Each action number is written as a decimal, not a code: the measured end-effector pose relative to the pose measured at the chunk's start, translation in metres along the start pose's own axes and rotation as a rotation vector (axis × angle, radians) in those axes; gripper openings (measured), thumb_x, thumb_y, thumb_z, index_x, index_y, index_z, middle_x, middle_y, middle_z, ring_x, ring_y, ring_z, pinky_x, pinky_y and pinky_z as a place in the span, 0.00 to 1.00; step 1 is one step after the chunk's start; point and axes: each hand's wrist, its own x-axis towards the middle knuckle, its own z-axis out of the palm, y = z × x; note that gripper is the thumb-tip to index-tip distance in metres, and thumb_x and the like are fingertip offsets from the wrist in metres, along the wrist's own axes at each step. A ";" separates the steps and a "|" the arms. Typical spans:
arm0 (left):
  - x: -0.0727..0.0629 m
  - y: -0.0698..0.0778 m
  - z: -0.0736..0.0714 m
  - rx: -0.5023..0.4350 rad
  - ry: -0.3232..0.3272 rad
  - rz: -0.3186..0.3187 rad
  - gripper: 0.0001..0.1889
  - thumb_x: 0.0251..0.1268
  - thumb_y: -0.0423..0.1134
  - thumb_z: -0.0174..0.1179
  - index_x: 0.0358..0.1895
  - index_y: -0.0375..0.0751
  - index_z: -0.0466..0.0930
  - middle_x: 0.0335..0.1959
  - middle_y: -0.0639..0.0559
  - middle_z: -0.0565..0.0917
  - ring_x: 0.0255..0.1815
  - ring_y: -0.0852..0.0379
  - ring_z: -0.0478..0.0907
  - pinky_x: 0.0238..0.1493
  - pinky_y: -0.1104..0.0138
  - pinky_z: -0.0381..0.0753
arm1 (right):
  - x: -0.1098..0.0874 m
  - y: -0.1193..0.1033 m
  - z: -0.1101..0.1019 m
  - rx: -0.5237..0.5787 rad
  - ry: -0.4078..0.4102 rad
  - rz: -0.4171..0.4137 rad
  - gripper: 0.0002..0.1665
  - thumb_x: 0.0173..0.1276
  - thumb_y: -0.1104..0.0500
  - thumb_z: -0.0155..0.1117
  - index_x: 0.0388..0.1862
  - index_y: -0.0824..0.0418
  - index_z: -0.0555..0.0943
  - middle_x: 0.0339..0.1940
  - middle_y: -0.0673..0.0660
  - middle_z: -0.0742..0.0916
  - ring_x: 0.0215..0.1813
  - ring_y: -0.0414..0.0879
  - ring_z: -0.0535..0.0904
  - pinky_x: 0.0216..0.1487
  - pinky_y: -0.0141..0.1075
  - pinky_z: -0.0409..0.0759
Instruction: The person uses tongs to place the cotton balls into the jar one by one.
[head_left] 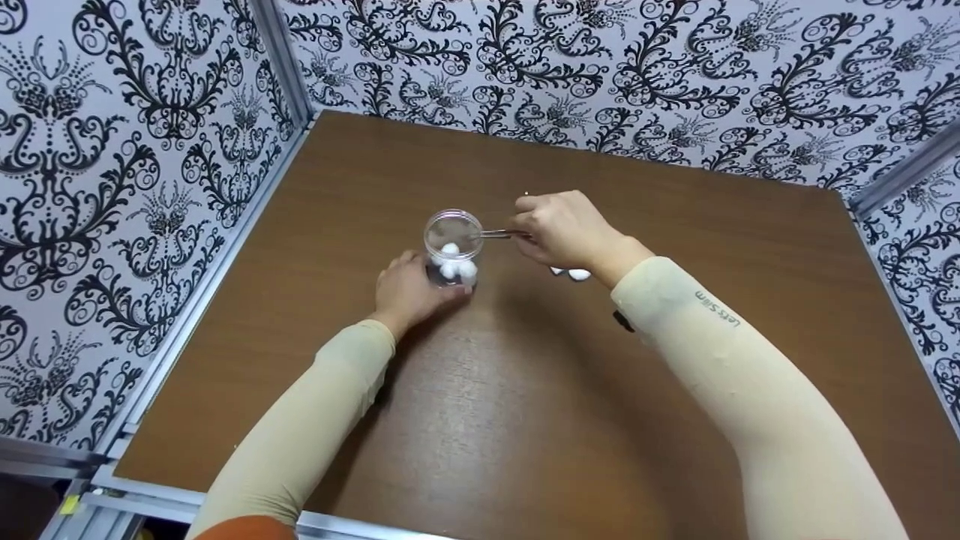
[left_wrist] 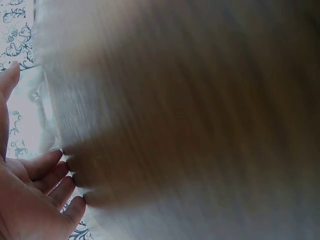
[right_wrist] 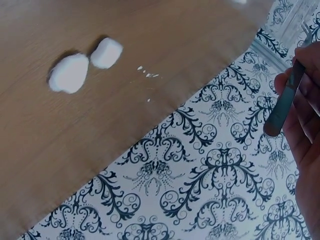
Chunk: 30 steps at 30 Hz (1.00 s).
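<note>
A clear round jar (head_left: 454, 214) stands on the table with several white cotton balls (head_left: 459, 270) inside. My left hand (head_left: 412, 290) holds the jar low down, its thumb along the near side and fingers at the left. In the left wrist view that hand (left_wrist: 37, 195) is partly cut off at the edge. My right hand (head_left: 559, 229) grips a metal fork (right_wrist: 286, 107) by its handle. The fork's pronged end reaches left to the jar's opening; whether it touches a cotton ball cannot be told. Two loose cotton balls (right_wrist: 69, 73) lie on the table below the right hand.
Tiny white bits (right_wrist: 148, 74) are scattered near the loose cotton balls. The brown wooden table (head_left: 465, 420) meets patterned walls (head_left: 555, 67) at the back and sides. Metal frame rails (head_left: 281, 60) run along the corners and edges.
</note>
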 end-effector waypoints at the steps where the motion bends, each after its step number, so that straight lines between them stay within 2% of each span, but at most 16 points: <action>1: 0.001 0.000 0.000 -0.002 0.001 0.002 0.50 0.47 0.73 0.67 0.66 0.37 0.74 0.63 0.40 0.75 0.64 0.41 0.69 0.63 0.46 0.63 | -0.003 0.002 -0.001 0.000 0.007 0.001 0.04 0.61 0.59 0.67 0.32 0.58 0.87 0.25 0.51 0.77 0.19 0.48 0.72 0.18 0.46 0.72; 6: 0.001 0.000 0.001 -0.010 0.003 0.002 0.49 0.46 0.73 0.66 0.65 0.39 0.75 0.63 0.41 0.75 0.64 0.41 0.69 0.63 0.46 0.62 | -0.028 0.011 -0.007 0.015 0.083 0.000 0.06 0.61 0.59 0.66 0.36 0.57 0.88 0.25 0.50 0.77 0.19 0.45 0.71 0.17 0.44 0.70; 9: 0.001 0.000 0.003 -0.016 0.002 0.000 0.48 0.46 0.73 0.67 0.64 0.40 0.76 0.62 0.42 0.75 0.63 0.41 0.69 0.63 0.46 0.62 | -0.052 0.020 -0.010 0.023 0.134 0.024 0.07 0.62 0.59 0.67 0.37 0.56 0.89 0.26 0.49 0.77 0.19 0.43 0.71 0.17 0.41 0.69; 12: 0.001 -0.001 0.003 -0.022 0.004 0.003 0.47 0.45 0.73 0.67 0.63 0.40 0.77 0.60 0.42 0.76 0.61 0.41 0.70 0.62 0.46 0.63 | -0.077 0.030 -0.013 0.012 0.150 0.076 0.07 0.62 0.58 0.68 0.38 0.56 0.89 0.27 0.49 0.78 0.19 0.42 0.71 0.17 0.39 0.69; 17: 0.002 -0.004 0.002 -0.010 0.004 0.010 0.49 0.46 0.73 0.67 0.66 0.40 0.75 0.62 0.42 0.75 0.62 0.41 0.70 0.62 0.45 0.64 | -0.115 0.046 -0.012 -0.044 0.093 0.163 0.07 0.61 0.58 0.68 0.37 0.57 0.89 0.25 0.48 0.77 0.19 0.43 0.71 0.16 0.41 0.68; 22: 0.003 -0.004 0.002 -0.007 0.004 0.013 0.51 0.46 0.74 0.66 0.66 0.38 0.74 0.63 0.41 0.75 0.63 0.40 0.70 0.62 0.44 0.64 | -0.144 0.053 -0.001 -0.065 0.028 0.220 0.06 0.59 0.59 0.69 0.34 0.57 0.89 0.25 0.48 0.76 0.18 0.45 0.72 0.16 0.44 0.70; 30: 0.003 -0.002 0.004 -0.004 0.014 0.005 0.51 0.45 0.74 0.66 0.65 0.38 0.75 0.63 0.42 0.75 0.63 0.41 0.70 0.62 0.45 0.64 | -0.166 0.056 0.015 -0.063 -0.078 0.270 0.04 0.59 0.59 0.71 0.32 0.58 0.88 0.24 0.49 0.76 0.19 0.46 0.73 0.19 0.46 0.72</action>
